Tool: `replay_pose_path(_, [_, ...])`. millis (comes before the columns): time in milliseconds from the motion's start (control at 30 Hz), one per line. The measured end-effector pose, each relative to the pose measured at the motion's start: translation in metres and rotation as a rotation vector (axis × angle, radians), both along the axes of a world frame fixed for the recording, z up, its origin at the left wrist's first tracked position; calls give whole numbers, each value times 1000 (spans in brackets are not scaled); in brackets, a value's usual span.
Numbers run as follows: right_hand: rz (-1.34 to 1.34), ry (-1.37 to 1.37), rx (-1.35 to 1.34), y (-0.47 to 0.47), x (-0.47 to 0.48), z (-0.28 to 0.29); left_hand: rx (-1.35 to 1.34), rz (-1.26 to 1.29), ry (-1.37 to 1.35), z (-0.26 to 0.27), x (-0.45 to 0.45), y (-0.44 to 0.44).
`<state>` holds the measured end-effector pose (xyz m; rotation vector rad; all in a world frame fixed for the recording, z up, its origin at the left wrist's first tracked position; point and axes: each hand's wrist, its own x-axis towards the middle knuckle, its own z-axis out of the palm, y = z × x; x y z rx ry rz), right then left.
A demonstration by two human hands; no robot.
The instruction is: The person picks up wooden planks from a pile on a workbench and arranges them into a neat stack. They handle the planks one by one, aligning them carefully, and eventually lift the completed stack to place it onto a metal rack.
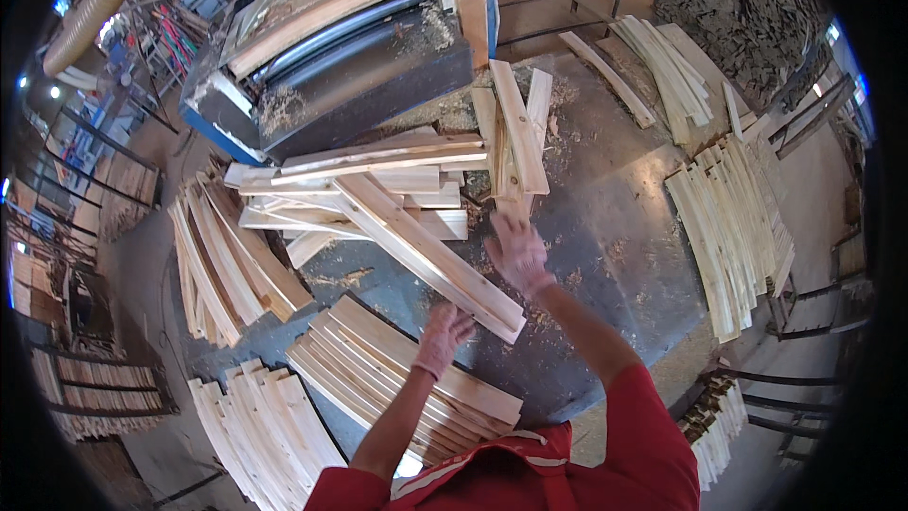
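Both my hands wear light knit gloves. My left hand (444,337) is at the lower left edge of a pair of long planed wooden boards (433,252) that lie slantwise over the pile; whether the fingers touch or grip them I cannot tell. My right hand (521,253), slightly blurred, has its fingers spread at the near end of a short stack of boards (520,131). A crosswise pile of wooden boards (369,177) lies beyond, in front of the planing machine (355,78). Close to my body is a neat stack of boards (404,376), partly behind my left forearm.
More stacked boards stand at left (234,255) and lower left (266,433). Along the table's right side lie a long stack of narrow boards (731,227) and some loose strips (663,74). Wood shavings litter the dark tabletop (610,255). A ribbed hose (99,7) hangs at upper left.
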<state>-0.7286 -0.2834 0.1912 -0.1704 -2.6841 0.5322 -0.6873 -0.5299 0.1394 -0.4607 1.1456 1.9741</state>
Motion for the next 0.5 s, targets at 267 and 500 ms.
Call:
replay_pose_path(267, [-359, -469, -3, 44, -120, -14, -171, -58, -5, 21, 52, -30])
replay_pose_path(500, [-243, -217, -143, 65, -44, -7, -118, -46, 14, 43, 72, -19])
